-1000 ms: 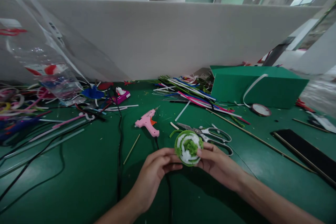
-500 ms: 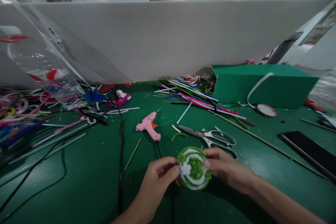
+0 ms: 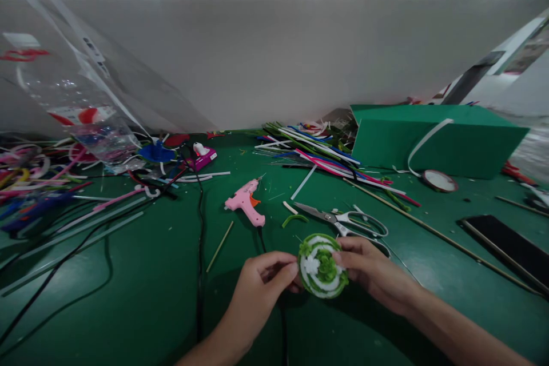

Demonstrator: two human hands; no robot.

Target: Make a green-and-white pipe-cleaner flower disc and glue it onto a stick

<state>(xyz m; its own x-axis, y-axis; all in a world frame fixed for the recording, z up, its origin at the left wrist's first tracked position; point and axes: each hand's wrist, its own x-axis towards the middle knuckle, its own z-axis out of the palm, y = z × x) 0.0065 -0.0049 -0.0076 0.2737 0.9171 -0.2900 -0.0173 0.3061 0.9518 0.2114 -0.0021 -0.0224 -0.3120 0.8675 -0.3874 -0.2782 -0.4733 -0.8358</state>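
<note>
A round green-and-white coiled pipe-cleaner disc (image 3: 322, 265) with a tufted green centre is held upright above the green table (image 3: 141, 297), its face toward me. My left hand (image 3: 261, 283) pinches its left edge with thumb and fingers closed. My right hand (image 3: 369, 271) grips its right edge, fingers curled behind it. Just beyond the disc lie scissors (image 3: 343, 218) and a pink glue gun (image 3: 244, 202).
Coloured pipe cleaners (image 3: 317, 151) are heaped at the back centre, beside a green box (image 3: 433, 140) and a tape roll (image 3: 440, 180). A clear plastic bag (image 3: 81, 108) and more craft strips fill the left. Black cables (image 3: 199, 240) cross the table. A dark flat slab (image 3: 510, 246) lies right.
The disc was turned from tilted to facing me and brought lower and slightly right; both hands kept hold of it.
</note>
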